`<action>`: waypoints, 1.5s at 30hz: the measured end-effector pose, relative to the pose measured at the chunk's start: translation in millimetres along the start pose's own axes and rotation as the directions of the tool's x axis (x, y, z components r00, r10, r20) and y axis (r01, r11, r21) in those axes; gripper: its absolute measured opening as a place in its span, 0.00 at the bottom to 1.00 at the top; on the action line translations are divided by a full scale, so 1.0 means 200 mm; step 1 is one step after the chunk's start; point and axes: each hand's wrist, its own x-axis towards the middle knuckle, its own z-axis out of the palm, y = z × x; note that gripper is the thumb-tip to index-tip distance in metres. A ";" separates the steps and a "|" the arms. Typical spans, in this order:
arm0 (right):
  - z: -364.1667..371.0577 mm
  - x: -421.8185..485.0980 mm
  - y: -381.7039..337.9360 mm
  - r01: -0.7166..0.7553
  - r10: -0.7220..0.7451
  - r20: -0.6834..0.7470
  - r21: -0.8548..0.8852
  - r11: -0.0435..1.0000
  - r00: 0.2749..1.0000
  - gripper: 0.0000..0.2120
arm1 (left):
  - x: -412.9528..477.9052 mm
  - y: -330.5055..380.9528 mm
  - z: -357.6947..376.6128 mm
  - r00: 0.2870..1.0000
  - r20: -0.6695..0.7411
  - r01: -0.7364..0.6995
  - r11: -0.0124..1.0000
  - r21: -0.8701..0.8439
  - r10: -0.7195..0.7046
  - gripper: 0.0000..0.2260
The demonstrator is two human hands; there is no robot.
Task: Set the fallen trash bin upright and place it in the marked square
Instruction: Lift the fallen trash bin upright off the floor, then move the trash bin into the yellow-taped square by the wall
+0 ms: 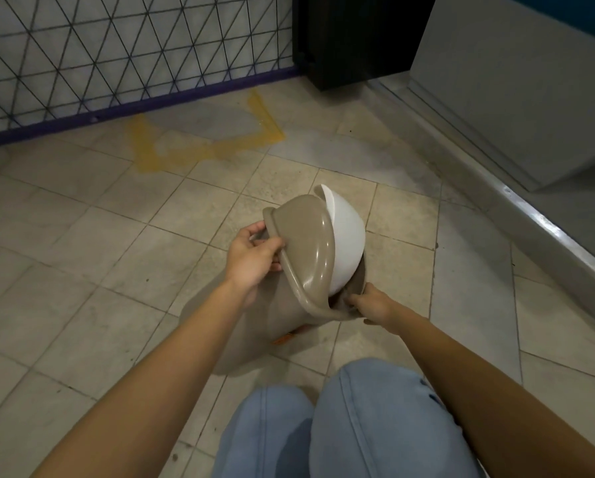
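Lying trash bin [254, 326], lid end [303, 236] forward.

Trash bin [251, 326] on floor [82, 270] before knees [323, 426], marked square [206, 132] beyond by fence [116, 56].

Trash bin [254, 326]: taupe body, taupe lid frame, white swing flap [346, 243]; small orange mark low on its side. Marked square [206, 139]: worn yellow lines. Floor [82, 270]: beige tiles, dark grout, grey patches. Wall panel [116, 46]: white, black triangular grid, purple base strip. Jeans [323, 436]: pale blue.
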 end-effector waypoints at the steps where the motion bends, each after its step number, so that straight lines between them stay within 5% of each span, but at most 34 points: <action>1: 0.00 -0.01 0.00 -0.001 0.001 -0.003 0.038 0.999 1.000 0.22 | 0.00 0.01 -0.01 1.000 -0.002 0.002 1.000 -0.019 -0.002 0.21; 6: -0.02 -0.05 -0.03 0.010 -0.018 0.034 0.212 0.977 0.999 0.19 | -0.01 0.01 -0.07 1.000 -0.017 -0.006 0.998 -0.067 0.005 0.24; 18: -0.11 -0.13 -0.15 0.124 -0.138 0.054 0.198 0.972 0.989 0.20 | -0.03 0.06 -0.27 1.000 -0.004 0.026 0.975 -0.219 -0.027 0.21; 24: -0.17 -0.17 -0.25 0.181 -0.193 0.027 0.244 0.953 0.981 0.28 | -0.04 0.03 -0.34 1.000 0.012 0.030 0.966 -0.255 -0.028 0.18; 45: -0.07 -0.21 -0.36 0.309 -0.320 -0.082 -0.125 0.943 0.944 0.45 | 0.00 -0.18 -0.51 0.995 -0.096 0.000 1.000 -0.003 0.000 0.19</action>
